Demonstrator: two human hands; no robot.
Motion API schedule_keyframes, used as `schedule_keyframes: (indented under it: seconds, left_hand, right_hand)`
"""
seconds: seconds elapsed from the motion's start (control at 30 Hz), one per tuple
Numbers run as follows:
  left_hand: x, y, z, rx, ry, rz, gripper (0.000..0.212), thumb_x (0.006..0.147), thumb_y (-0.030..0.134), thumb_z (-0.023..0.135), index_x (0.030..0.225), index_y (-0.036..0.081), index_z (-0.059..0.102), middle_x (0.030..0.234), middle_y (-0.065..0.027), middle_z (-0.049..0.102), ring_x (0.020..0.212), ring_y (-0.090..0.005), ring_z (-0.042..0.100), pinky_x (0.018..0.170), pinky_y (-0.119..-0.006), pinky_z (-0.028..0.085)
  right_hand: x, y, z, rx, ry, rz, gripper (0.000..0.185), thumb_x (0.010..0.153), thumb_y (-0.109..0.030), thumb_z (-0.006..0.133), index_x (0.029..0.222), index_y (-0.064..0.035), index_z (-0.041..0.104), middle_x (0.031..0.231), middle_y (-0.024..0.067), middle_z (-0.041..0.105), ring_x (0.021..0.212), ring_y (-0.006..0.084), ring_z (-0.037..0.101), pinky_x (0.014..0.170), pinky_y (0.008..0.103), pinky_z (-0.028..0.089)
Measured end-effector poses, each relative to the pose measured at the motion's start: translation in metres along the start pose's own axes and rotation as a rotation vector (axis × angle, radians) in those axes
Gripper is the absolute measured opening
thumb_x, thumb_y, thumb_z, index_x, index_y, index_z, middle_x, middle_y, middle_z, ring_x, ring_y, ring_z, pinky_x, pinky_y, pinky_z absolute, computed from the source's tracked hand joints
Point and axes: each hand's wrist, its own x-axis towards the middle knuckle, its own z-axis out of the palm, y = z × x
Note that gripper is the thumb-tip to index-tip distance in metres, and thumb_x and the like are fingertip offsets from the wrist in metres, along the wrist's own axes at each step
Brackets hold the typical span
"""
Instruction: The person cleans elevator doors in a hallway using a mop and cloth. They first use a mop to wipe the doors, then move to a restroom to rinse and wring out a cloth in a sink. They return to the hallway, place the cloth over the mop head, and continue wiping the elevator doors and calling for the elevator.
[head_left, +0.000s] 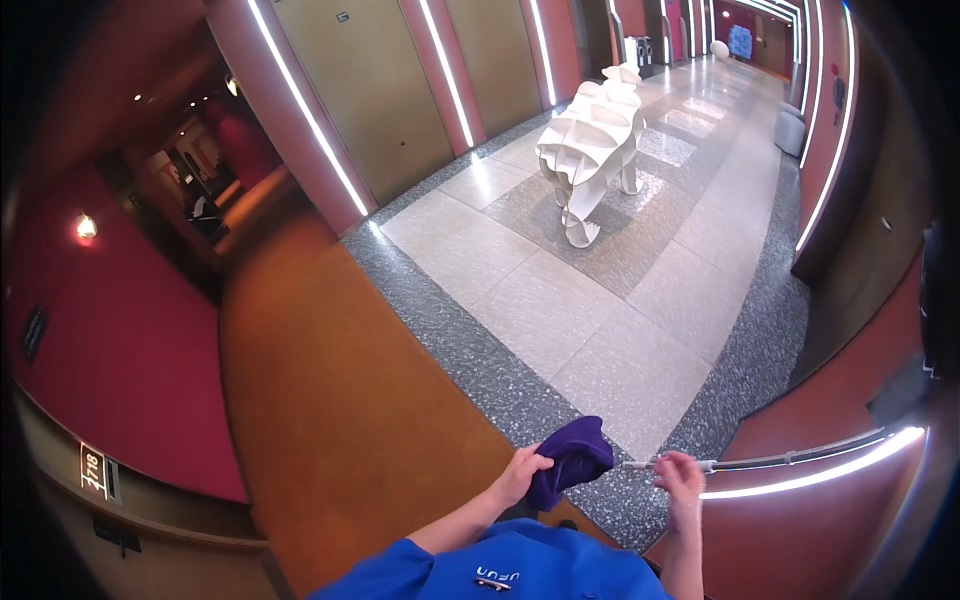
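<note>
A dark purple cloth (574, 457) is gripped by my left hand (523, 474) at its left edge, in front of my blue shirt. To its right, my right hand (679, 476) is raised with bent fingers beside a thin telescopic pole (795, 457). The pole's pale end lies by my fingertips, close to the cloth, and its length runs to the right toward a dark flat piece (900, 394). Whether my right fingers grip the pole cannot be told.
A white interlocking-panel animal sculpture (589, 142) stands on the tiled floor (517, 300) ahead. Brown doors (367, 90) and light strips line the corridor. A pale rounded bin or seat (790, 129) stands by the right wall. Orange-brown carpet (337, 397) and a magenta wall (142, 337) lie left.
</note>
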Motion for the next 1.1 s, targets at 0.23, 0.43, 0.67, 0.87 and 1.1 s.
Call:
schedule_keyframes:
  seconds: [0.23, 0.43, 0.67, 0.87, 1.1]
  left_hand:
    - [0.087, 0.029, -0.058, 0.133, -0.137, -0.021, 0.03, 0.077, 0.015, 0.049, 0.1, -0.003, 0.057, 0.085, -0.0005, 0.058, 0.075, -0.0079, 0.05, 0.069, -0.022, 0.04]
    - [0.149, 0.055, -0.094, 0.105, -0.197, -0.102, 0.028, 0.077, 0.014, 0.05, 0.097, -0.004, 0.057, 0.082, -0.0006, 0.057, 0.073, -0.0073, 0.05, 0.066, -0.021, 0.04]
    - [0.192, 0.067, -0.112, 0.144, -0.101, -0.155, 0.028, 0.076, 0.016, 0.051, 0.095, -0.003, 0.058, 0.079, -0.0005, 0.057, 0.07, -0.0076, 0.05, 0.064, -0.02, 0.04]
    - [0.229, 0.086, -0.099, 0.276, -0.085, -0.112, 0.031, 0.077, 0.019, 0.05, 0.096, -0.004, 0.058, 0.081, -0.0021, 0.059, 0.072, -0.0091, 0.052, 0.066, -0.022, 0.041]
    - [0.291, 0.099, -0.068, 0.314, -0.114, -0.153, 0.033, 0.078, 0.018, 0.05, 0.1, -0.005, 0.057, 0.084, -0.0033, 0.059, 0.073, -0.0099, 0.053, 0.067, -0.022, 0.042]
  right_hand:
    - [0.013, 0.002, -0.095, 0.018, 1.049, -0.315, 0.037, 0.085, -0.022, 0.059, 0.112, -0.0002, 0.047, 0.102, 0.0075, 0.053, 0.092, 0.0136, 0.05, 0.075, 0.025, 0.041]
    - [0.027, -0.016, -0.153, -0.241, 1.629, -0.446, 0.066, 0.079, -0.037, 0.065, 0.123, 0.0051, 0.038, 0.119, 0.0184, 0.044, 0.113, 0.0251, 0.042, 0.097, 0.0346, 0.034]
    - [0.054, -0.051, -0.179, -0.457, 1.834, -0.074, 0.097, 0.064, -0.053, 0.071, 0.129, 0.007, 0.032, 0.131, 0.0267, 0.034, 0.122, 0.0339, 0.036, 0.101, 0.0401, 0.032]
    - [0.093, -0.059, -0.207, -0.285, 1.665, -0.274, 0.078, 0.068, -0.043, 0.073, 0.121, 0.0071, 0.043, 0.12, 0.0193, 0.049, 0.108, 0.0267, 0.049, 0.092, 0.0349, 0.04]
    - [0.101, -0.024, -0.263, -0.02, 1.667, -0.285, 0.037, 0.079, -0.027, 0.067, 0.101, 0.0019, 0.058, 0.087, 0.0046, 0.057, 0.081, 0.0125, 0.052, 0.074, 0.0263, 0.044]
